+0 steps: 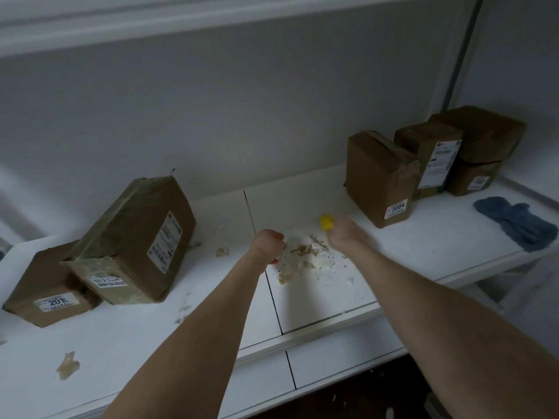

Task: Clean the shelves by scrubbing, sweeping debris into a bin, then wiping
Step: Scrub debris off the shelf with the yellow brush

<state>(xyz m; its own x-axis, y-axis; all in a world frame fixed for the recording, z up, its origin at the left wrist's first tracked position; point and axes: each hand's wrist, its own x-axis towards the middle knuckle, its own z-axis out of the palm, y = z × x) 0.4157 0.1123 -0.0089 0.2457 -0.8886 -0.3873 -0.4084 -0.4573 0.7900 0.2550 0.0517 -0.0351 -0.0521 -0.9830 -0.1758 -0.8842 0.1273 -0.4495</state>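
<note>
A white shelf runs across the view. At its middle lies a patch of brown debris and crumbs. My right hand grips a yellow scrubbing tool just behind and to the right of that patch; only the tool's yellow end shows past the fingers. My left hand is curled into a fist at the left edge of the debris, and I see nothing in it. Smaller brownish scraps lie at the shelf's front left and near the middle.
Two taped cardboard parcels lean together on the left. Several more parcels stand at the back right. A blue cloth lies near the right end of the shelf. Another shelf edge runs overhead.
</note>
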